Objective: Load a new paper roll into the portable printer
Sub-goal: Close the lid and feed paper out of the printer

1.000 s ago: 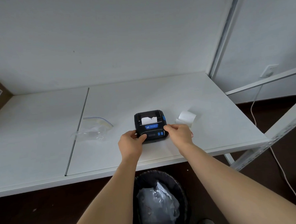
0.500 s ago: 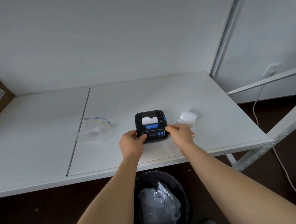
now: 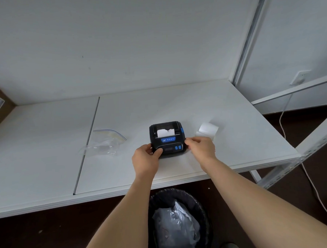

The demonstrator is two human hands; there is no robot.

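Observation:
A small black portable printer (image 3: 167, 138) with blue buttons sits on the white table (image 3: 177, 108). A torn strip of white paper sticks out of its slot. My left hand (image 3: 146, 159) grips the printer's near left corner, thumb on its front face. My right hand (image 3: 201, 148) holds the near right corner with its fingertips. A white paper roll (image 3: 208, 130) lies on the table just right of the printer, behind my right hand.
An empty clear zip bag (image 3: 105, 144) lies left of the printer, beside the seam between two table panels. A black waste bin (image 3: 180, 219) with a plastic liner stands under the table's front edge. A white cable (image 3: 284, 129) hangs at the right.
Both hands stay on the printer's near corners. My right hand has settled slightly closer against the printer's side. The printer and the roll have not visibly moved.

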